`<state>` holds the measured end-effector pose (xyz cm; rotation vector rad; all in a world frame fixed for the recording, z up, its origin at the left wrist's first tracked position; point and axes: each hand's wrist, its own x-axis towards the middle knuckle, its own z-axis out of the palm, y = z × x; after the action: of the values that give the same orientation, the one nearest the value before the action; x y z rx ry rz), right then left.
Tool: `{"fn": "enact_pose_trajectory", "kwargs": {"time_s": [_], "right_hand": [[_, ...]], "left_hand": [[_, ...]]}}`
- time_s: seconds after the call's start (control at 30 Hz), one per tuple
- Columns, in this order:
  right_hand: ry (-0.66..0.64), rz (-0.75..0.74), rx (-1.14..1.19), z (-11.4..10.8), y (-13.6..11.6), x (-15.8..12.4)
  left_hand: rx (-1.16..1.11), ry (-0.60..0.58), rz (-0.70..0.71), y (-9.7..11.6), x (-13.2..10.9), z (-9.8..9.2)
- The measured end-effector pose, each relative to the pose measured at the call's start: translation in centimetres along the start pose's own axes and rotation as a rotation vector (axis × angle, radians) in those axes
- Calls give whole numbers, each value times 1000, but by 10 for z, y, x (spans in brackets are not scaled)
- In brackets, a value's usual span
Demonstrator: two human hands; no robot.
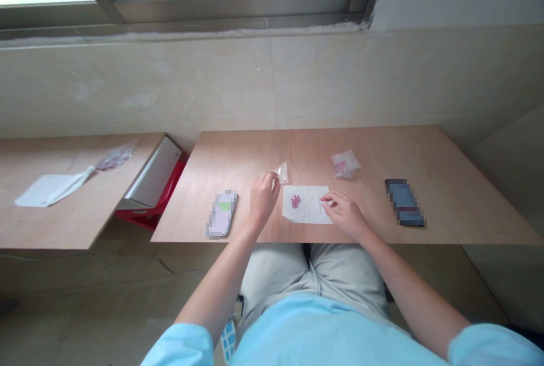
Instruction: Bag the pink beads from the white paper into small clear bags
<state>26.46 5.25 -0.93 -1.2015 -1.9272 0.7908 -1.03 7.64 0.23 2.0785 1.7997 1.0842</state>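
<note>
My left hand (264, 195) is closed, its fingertips pinched at the edge of a small clear plastic bag (283, 174) just above the table. To its right, a white sheet of paper (310, 216) lies flat near the table's front edge. A cluster of small pink-red beads (296, 201) rests on the left half of that sheet. Over the sheet's right edge is my right hand (343, 213), thumb and fingers curled together; whatever they hold, if anything, is too small to make out. Behind the sheet sits a clear bag with pink pieces (345, 165).
A phone (222, 214) lies left of my hands, another phone (404, 203) to the right. On the separate left table (55, 230) are white papers (51, 189) and a clear bag (115, 156). A red container (170, 190) stands in the gap between tables.
</note>
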Motion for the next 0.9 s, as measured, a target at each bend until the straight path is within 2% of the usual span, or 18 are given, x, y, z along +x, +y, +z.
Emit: {"fn": "enact_pose_trajectory", "kwargs": {"time_s": [0.07, 0.17, 0.3, 0.37, 0.43, 0.6, 0.73, 0.9], "right_hand": [[0, 19, 38, 3, -2, -1], [-19, 31, 137, 8, -9, -3], [-170, 88, 303, 14, -21, -9], [-236, 159, 356, 16, -25, -11], [-240, 218, 395, 18, -25, -13], [-272, 329, 510, 21, -14, -14], [-322, 346, 540, 24, -8, -14], [-329, 328, 535, 31, -8, -17]], "left_hand": [[-80, -46, 38, 18, -18, -6], [-218, -176, 58, 39, -47, -11], [-325, -294, 66, 47, -71, -8], [-336, -313, 62, 44, -74, -5], [-332, -320, 58, 41, -72, -2], [-321, -261, 21, 38, -66, 2], [-303, -221, -14, 40, -66, 2], [-267, -231, -5, 39, -67, 4]]}}
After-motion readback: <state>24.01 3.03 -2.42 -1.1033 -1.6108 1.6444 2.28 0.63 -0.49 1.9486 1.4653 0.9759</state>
